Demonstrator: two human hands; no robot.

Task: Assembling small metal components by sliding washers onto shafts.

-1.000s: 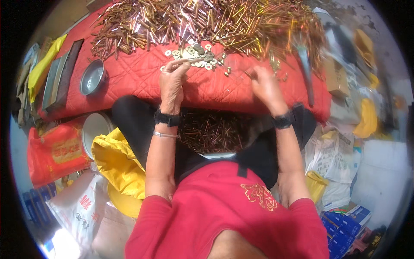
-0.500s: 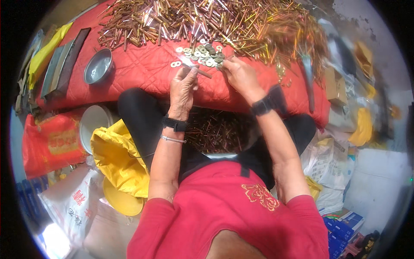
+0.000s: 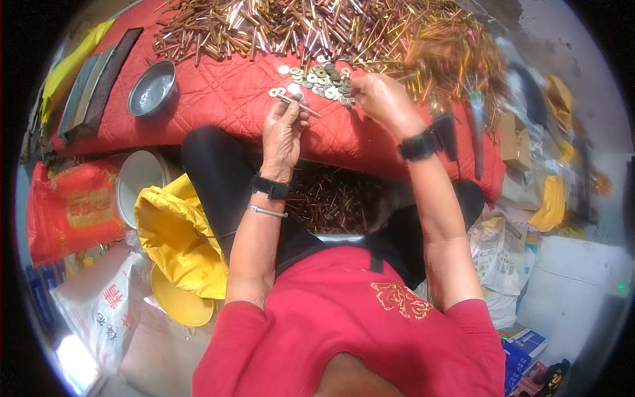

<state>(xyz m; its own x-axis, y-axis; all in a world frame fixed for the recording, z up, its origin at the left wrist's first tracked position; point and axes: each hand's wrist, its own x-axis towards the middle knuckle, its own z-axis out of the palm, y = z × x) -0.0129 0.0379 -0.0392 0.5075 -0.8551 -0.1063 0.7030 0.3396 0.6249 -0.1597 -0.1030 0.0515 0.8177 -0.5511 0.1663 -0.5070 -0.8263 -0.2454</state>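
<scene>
Between the thumb and fingers of my left hand (image 3: pixel 282 142) is a thin metal rod (image 3: pixel 309 111), slanting down to the right over the red quilted cloth (image 3: pixel 218 99). Just beyond it lies a small heap of round washers (image 3: pixel 323 83), silvery and dull brassy, with a few loose ones on its left. My right hand (image 3: pixel 387 104) is at the heap's right edge, fingers bent together and pointing down-left. Its fingertips are partly hidden, so what they pinch cannot be made out. Behind the washers spreads a large pile of copper-coloured metal rods (image 3: pixel 264 33).
A grey metal bowl (image 3: pixel 152 89) sits on the cloth at left, near long dark strips (image 3: pixel 99 86). A blue-handled tool (image 3: pixel 476 126) lies at right. More rods (image 3: pixel 331 198) fill a container between my legs. A yellow bag (image 3: pixel 175 238) and red sack (image 3: pixel 79 212) stand lower left.
My right hand has shifted slightly right and up, turning its fingers down at the washers. My left hand still grips the rod, which shows more clearly. The view has shifted a little.
</scene>
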